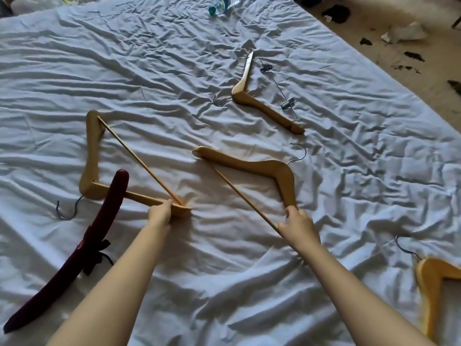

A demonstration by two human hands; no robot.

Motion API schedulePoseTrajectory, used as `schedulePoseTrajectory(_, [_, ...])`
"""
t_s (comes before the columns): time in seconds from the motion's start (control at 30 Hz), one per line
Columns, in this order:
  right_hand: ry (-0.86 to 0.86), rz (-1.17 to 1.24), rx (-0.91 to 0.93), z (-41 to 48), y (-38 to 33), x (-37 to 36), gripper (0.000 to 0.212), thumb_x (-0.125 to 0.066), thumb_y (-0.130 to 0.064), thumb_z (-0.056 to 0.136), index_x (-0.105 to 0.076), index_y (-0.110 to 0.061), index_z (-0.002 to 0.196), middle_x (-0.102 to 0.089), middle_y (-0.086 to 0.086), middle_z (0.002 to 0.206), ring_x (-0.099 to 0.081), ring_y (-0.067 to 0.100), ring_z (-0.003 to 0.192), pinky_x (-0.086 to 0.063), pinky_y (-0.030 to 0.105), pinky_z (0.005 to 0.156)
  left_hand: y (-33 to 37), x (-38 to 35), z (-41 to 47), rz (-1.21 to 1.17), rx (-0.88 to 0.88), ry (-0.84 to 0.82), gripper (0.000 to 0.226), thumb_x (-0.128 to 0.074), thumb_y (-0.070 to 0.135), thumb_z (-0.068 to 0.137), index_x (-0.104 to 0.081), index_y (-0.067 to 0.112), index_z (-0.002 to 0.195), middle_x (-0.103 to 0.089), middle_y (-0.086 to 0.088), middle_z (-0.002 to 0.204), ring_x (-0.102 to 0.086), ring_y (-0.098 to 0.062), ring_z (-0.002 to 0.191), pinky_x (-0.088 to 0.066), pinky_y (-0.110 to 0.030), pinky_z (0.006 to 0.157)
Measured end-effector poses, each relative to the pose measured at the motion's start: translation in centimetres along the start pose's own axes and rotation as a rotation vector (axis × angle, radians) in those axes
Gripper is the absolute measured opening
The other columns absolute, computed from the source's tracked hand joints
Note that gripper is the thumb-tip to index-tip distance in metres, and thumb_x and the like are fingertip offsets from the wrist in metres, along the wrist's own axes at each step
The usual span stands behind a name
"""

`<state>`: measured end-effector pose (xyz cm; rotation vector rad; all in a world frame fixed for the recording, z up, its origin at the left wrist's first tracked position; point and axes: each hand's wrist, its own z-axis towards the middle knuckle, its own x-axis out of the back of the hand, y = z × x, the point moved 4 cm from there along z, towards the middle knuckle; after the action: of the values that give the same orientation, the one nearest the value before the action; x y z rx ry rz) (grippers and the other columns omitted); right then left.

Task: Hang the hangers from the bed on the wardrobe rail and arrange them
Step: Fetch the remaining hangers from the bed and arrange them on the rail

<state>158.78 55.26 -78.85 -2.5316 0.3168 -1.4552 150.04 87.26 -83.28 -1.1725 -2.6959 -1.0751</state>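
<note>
the bed [149, 71] is covered with a white, very wrinkled sheet and takes almost the whole view; past its far right edge there is a beige floor [374, 18] with dark scraps and a crumpled white thing on it. a plastic water bottle [222, 5] with a green cap lies near the far edge of the bed. i count 5 hangers on the sheet: 4 wooden and 1 padded in dark red. the left wooden hanger [91, 151] has a bar and lies toward the left edge, its metal hook pointing to the near left. the dark red hanger [99, 221] lies across it and reaches toward the near left corner. the middle wooden hanger [262, 167], also with a bar, lies in the middle of the bed. the clip hanger [245, 93] lies farther, with 2 metal clips on its wire. the cut-off wooden hanger [434, 283] is at the near right edge, only partly seen. the left hand [161, 213] has its fingers closed on the end of the left wooden hanger. the right hand [299, 224] has its fingers closed on the near end of the middle wooden hanger, where arm and bar meet.
</note>
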Motion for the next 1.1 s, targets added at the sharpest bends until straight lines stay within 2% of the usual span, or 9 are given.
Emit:
schedulePoseTrajectory(0.17, [0.081,-0.055,0.015,1.0,1.1,0.0,0.037,-0.049,-0.017,0.087,-0.044,-0.009,0.123,-0.046,0.016,0.126,-0.042,0.035,0.116,-0.04,0.04,0.091,0.3,-0.7,1.2,-0.184,0.091,0.011,0.046,-0.059,0.015,0.091,-0.046,0.002,0.133,-0.058,-0.014,0.128,-0.059,-0.028,0.114,-0.048,-0.042,0.1])
schedulePoseTrajectory(0.33, [0.009,-0.037,-0.025,1.0,3.0,-0.4,0.058,-0.053,-0.022,0.087,-0.028,-0.012,0.138,-0.042,0.017,0.133,-0.039,0.036,0.122,-0.039,0.043,0.095,-0.4,-2.0,0.2,-0.051,0.027,0.035,0.042,-0.058,0.01,0.086,-0.049,-0.003,0.125,-0.061,-0.018,0.119,-0.062,-0.029,0.104,-0.05,-0.042,0.096])
schedulePoseTrajectory(0.4, [-0.021,-0.04,-0.05,0.5,3.7,-0.7,0.061,-0.051,-0.019,0.087,-0.024,-0.013,0.141,-0.041,0.016,0.135,-0.038,0.036,0.123,-0.038,0.044,0.096,-1.9,-3.3,-1.5,0.05,-0.05,0.016,0.029,-0.057,0.007,0.086,-0.055,-0.003,0.114,-0.063,-0.024,0.114,-0.062,-0.028,0.097,-0.051,-0.037,0.085])
schedulePoseTrajectory(0.5, [-0.06,-0.06,-0.07,-0.1,4.5,-1.0,0.062,-0.049,-0.016,0.088,-0.021,-0.012,0.143,-0.041,0.017,0.135,-0.04,0.036,0.122,-0.041,0.046,0.097,-4.8,-5.2,-4.2,0.193,-0.083,-0.039,0.03,-0.06,0.007,0.085,-0.058,-0.008,0.111,-0.065,-0.025,0.107,-0.064,-0.03,0.09,-0.048,-0.03,0.072])
schedulePoseTrajectory(0.67, [-0.061,-0.041,-0.081,-0.8,4.7,-1.0,0.041,-0.048,-0.016,0.09,-0.033,-0.007,0.128,-0.049,0.017,0.124,-0.052,0.036,0.11,-0.047,0.046,0.089,-6.1,-5.5,-6.3,0.272,-0.111,-0.131,0.027,-0.06,0.008,0.085,-0.059,-0.009,0.106,-0.065,-0.02,0.086,-0.064,-0.029,0.079,-0.052,-0.03,0.059])
schedulePoseTrajectory(0.77, [-0.034,-0.016,-0.091,-1.1,4.7,-0.6,0.037,-0.051,-0.017,0.09,-0.038,-0.004,0.122,-0.048,0.019,0.121,-0.054,0.037,0.106,-0.048,0.043,0.087,-5.4,-4.7,-6.7,0.238,-0.138,-0.163,0.021,-0.057,0.008,0.087,-0.056,-0.007,0.102,-0.066,-0.029,0.1,-0.066,-0.039,0.096,-0.054,-0.044,0.083])
schedulePoseTrajectory(0.83, [-0.014,0.011,-0.089,-1.2,4.8,0.0,0.037,-0.051,-0.017,0.089,-0.039,-0.001,0.121,-0.047,0.02,0.12,-0.054,0.038,0.104,-0.048,0.041,0.085,-5.0,-4.5,-7.2,0.184,-0.142,-0.192,0.026,-0.056,0.006,0.088,-0.051,-0.008,0.109,-0.064,-0.03,0.106,-0.065,-0.039,0.1,-0.054,-0.045,0.088])
schedulePoseTrajectory(1.0, [0.094,-0.018,-0.095,-1.5,4.8,2.1,0.028,-0.048,-0.018,0.087,-0.049,-0.001,0.109,-0.052,0.02,0.116,-0.047,0.038,0.107,-0.042,0.04,0.086,-3.6,-4.3,-8.9,0.178,-0.265,-0.209,0.043,-0.062,0.016,0.087,-0.045,-0.009,0.118,-0.064,-0.027,0.106,-0.065,-0.029,0.086,-0.054,-0.033,0.065])
schedulePoseTrajectory(1.1, [0.069,-0.022,-0.089,-1.7,4.5,2.6,0.02,-0.045,-0.017,0.089,-0.049,-0.003,0.102,-0.06,0.018,0.11,-0.05,0.037,0.104,-0.042,0.038,0.08,-2.4,-4.2,-10.3,0.139,-0.335,-0.195,0.024,-0.062,0.018,0.087,-0.057,-0.004,0.093,-0.064,-0.022,0.086,-0.062,-0.026,0.076,-0.051,-0.034,0.065])
